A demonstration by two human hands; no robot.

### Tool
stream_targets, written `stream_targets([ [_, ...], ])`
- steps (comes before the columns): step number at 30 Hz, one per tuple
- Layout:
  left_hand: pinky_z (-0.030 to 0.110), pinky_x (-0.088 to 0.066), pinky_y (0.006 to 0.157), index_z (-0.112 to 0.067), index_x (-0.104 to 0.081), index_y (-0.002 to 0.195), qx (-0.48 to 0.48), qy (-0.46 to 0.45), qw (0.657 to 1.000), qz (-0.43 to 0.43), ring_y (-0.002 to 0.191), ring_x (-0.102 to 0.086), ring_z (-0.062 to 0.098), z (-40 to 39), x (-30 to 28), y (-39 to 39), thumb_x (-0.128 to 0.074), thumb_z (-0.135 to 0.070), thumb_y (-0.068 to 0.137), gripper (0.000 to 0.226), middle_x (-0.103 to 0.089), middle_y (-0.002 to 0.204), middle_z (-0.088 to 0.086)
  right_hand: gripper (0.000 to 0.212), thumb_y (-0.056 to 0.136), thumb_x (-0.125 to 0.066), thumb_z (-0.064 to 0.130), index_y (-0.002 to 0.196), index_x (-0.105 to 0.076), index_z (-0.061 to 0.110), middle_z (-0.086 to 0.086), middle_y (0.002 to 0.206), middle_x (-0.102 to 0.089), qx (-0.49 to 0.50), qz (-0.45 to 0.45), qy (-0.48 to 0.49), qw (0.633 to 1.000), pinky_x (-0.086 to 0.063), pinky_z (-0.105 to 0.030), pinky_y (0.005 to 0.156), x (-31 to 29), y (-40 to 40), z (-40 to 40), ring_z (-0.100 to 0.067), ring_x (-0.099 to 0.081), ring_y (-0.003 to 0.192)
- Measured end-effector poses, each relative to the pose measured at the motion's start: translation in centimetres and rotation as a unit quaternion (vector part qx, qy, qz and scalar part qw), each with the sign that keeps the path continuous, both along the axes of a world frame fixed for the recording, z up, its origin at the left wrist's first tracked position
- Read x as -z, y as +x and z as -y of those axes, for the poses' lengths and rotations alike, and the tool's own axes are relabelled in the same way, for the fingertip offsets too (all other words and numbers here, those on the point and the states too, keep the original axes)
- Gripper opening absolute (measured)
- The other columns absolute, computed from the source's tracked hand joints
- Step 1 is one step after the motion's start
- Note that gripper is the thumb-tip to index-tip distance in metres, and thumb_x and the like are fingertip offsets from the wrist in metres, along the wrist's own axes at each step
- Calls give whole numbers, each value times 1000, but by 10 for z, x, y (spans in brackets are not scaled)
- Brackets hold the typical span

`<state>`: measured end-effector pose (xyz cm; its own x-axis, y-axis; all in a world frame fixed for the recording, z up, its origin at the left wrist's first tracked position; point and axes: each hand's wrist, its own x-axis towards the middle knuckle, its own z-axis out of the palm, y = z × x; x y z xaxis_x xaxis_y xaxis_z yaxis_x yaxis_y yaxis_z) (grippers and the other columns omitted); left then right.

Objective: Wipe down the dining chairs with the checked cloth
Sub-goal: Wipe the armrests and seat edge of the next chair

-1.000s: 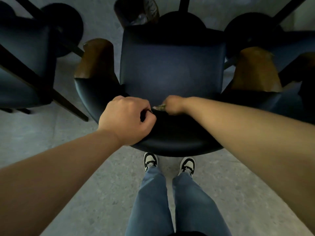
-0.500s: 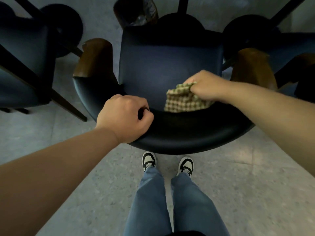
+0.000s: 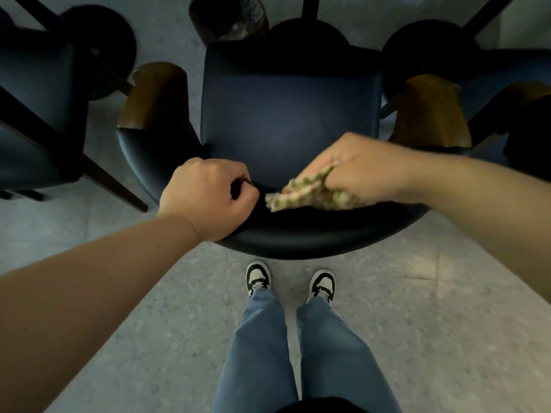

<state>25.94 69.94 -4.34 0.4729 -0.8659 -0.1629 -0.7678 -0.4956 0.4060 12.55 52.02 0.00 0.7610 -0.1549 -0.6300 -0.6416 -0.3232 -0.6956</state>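
A dark blue dining chair [image 3: 290, 114] with a curved backrest and wooden armrest ends stands right in front of me, seen from above and behind. My left hand [image 3: 208, 198] grips the top rim of the backrest at its left of middle. My right hand [image 3: 360, 165] holds the green and cream checked cloth [image 3: 310, 195] bunched under its fingers, pressed onto the inside of the backrest top, just right of the left hand. The cloth is blurred with motion.
Another dark chair [image 3: 38, 114] stands at the left and a third [image 3: 507, 93] at the right. A round table base [image 3: 307, 31] and a bin [image 3: 229, 19] lie beyond the seat. My feet [image 3: 289, 281] stand on speckled grey floor behind the chair.
My right hand swept the cloth out to the right and up along the backrest, then came back down and leftwards toward the left hand. The left hand kept its grip in place.
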Motion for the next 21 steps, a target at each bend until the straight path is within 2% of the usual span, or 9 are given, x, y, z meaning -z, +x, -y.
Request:
stream_targets([
  [2, 31, -45, 60, -21, -64, 70, -4, 6, 1000, -4, 62, -56, 23, -1, 1, 0, -34, -42, 78, 37, -61, 61, -4, 47, 79, -44, -4, 100, -76, 22, 6, 99, -73, 23, -4, -118, 993, -52, -31, 91, 11, 2, 29, -12, -65, 97],
  [3, 30, -44, 60, -22, -64, 70, -5, 9, 1000, -5, 62, -56, 22, -1, 1, 1, -35, -42, 78, 36, -60, 61, -4, 41, 81, -45, -1, 100, -76, 17, 0, 106, -71, -16, -33, -206, 978, -51, -33, 93, 20, 1, 45, -18, -63, 101],
  [6, 30, -45, 61, -22, -64, 70, -4, 5, 1000, -10, 60, -55, 20, -1, 1, 1, -35, -42, 79, 36, -59, 60, -5, 19, 87, -48, 8, 80, -65, 6, -16, 98, -66, -166, -185, -342, 907, -50, -39, 80, 40, -7, 64, -31, -56, 84],
  [9, 30, -47, 60, -21, -64, 70, -4, 3, 1000, -10, 58, -55, 18, -1, 1, 0, -36, -40, 80, 35, -60, 59, -4, 19, 89, -50, 18, 85, -66, 8, -13, 88, -55, -205, -175, -318, 909, -45, -36, 73, 37, -3, 31, -33, -52, 84],
  [12, 30, -46, 60, -21, -64, 70, -5, 6, 1000, -13, 58, -56, 18, -2, 1, 1, -36, -41, 79, 36, -60, 60, -5, 24, 85, -50, 17, 103, -67, 16, -13, 100, -60, -171, -111, -311, 928, -37, -25, 61, 22, -3, -18, -35, -58, 99],
  [14, 29, -46, 59, -21, -64, 70, -2, 6, 1000, -14, 57, -55, 18, -2, 1, 1, -37, -40, 80, 35, -60, 59, -5, 31, 81, -49, 10, 104, -69, 18, -12, 101, -64, -142, -73, -288, 944, -27, -22, 48, 13, -9, -40, -31, -58, 92],
  [15, 29, -45, 58, -21, -64, 69, -1, 8, 1000, -11, 57, -55, 17, -2, 1, 2, -38, -39, 80, 34, -59, 59, -5, 32, 78, -48, 9, 98, -70, 18, -11, 95, -65, -126, -52, -264, 955, -30, -22, 48, 11, -11, -46, -30, -57, 87],
  [18, 30, -45, 57, -22, -64, 69, -1, 15, 1000, -1, 57, -54, 17, -1, 0, 1, -40, -38, 81, 31, -59, 59, -5, 33, 71, -47, 7, 89, -73, 17, -10, 87, -70, -83, 14, -203, 976, -52, -36, 68, 13, -12, -36, -33, -62, 89],
  [21, 30, -44, 56, -21, -62, 68, -4, 18, 1000, 3, 56, -53, 17, -1, 0, 1, -39, -39, 80, 32, -58, 58, -5, 29, 76, -53, 9, 96, -74, 12, -13, 98, -71, -88, 28, -307, 947, -52, -38, 79, 21, -6, 14, -35, -63, 96],
])
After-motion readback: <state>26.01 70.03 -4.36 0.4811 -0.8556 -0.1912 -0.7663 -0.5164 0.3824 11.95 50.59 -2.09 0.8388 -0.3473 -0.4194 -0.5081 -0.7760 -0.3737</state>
